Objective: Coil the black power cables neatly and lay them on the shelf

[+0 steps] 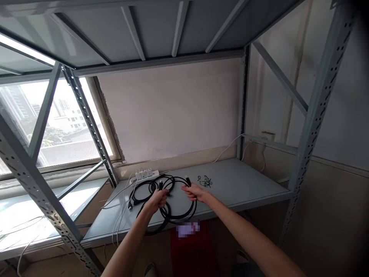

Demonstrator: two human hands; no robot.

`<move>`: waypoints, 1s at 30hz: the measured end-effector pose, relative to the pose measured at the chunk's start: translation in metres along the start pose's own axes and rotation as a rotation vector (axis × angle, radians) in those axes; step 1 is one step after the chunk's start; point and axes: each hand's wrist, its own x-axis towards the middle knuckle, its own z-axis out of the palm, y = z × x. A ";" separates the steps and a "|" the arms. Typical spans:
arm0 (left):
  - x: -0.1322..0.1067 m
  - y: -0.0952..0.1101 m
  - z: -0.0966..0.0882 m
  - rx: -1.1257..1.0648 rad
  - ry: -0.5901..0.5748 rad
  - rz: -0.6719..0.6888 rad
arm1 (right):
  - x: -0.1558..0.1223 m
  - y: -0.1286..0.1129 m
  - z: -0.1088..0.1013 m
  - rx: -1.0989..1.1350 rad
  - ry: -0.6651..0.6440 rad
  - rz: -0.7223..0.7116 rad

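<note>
My left hand (158,199) is closed around several loops of black cable (175,215) above the grey metal shelf (245,184). My right hand (192,191) grips the same cable near one end, whose plug (188,180) sticks up past the fingers. Both hands are a short way apart, with the loops hanging between and below them over the shelf's front edge. More black cable loops (144,189) lie on the shelf just left of my left hand.
A white power strip (144,175) with white cords lies at the back left of the shelf. A small tangle of black ties (205,181) rests right of my hands. Perforated steel uprights (313,115) frame the rack; a window is at left.
</note>
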 end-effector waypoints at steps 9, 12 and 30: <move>0.007 0.017 0.001 0.212 0.377 0.631 | 0.028 -0.029 0.018 -0.284 0.395 -0.513; 0.014 0.000 0.005 0.236 0.379 0.669 | 0.031 -0.025 0.012 -0.327 0.450 -0.565; 0.037 -0.042 0.007 0.081 0.222 0.452 | 0.028 0.045 -0.013 -0.020 0.408 -0.331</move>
